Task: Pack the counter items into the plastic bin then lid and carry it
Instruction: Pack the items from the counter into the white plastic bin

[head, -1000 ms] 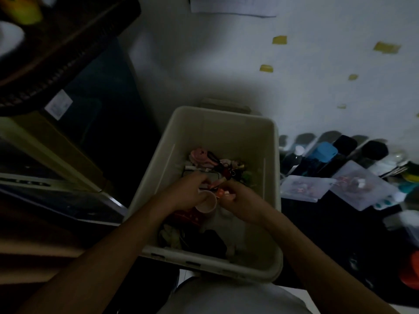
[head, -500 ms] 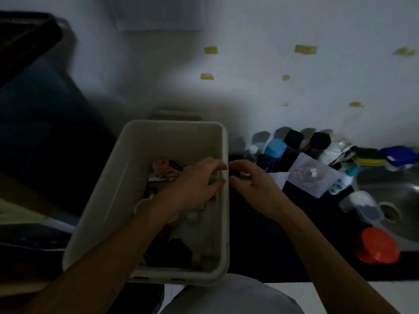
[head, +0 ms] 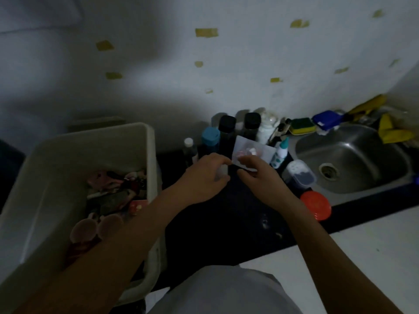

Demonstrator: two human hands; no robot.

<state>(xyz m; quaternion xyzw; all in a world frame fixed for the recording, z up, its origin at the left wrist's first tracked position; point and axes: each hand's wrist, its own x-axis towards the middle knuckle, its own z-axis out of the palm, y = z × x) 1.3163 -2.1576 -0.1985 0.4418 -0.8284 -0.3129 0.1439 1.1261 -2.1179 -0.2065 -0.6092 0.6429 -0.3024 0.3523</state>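
Bin [head: 150,159]: sitting at the left of the frame, part filled, no lid on.
Change: both grips are coming out of it, now hovering over the bench [head: 226,227] at centre.
Left grip [head: 204,177]: curling round something pale; hold cannot be told.
Right grip [head: 257,177]: curling at the pouch [head: 258,149] edge; pinch unclear.
Meaning: packing is probably moving to the pouch; bottles [head: 226,130] are waiting.
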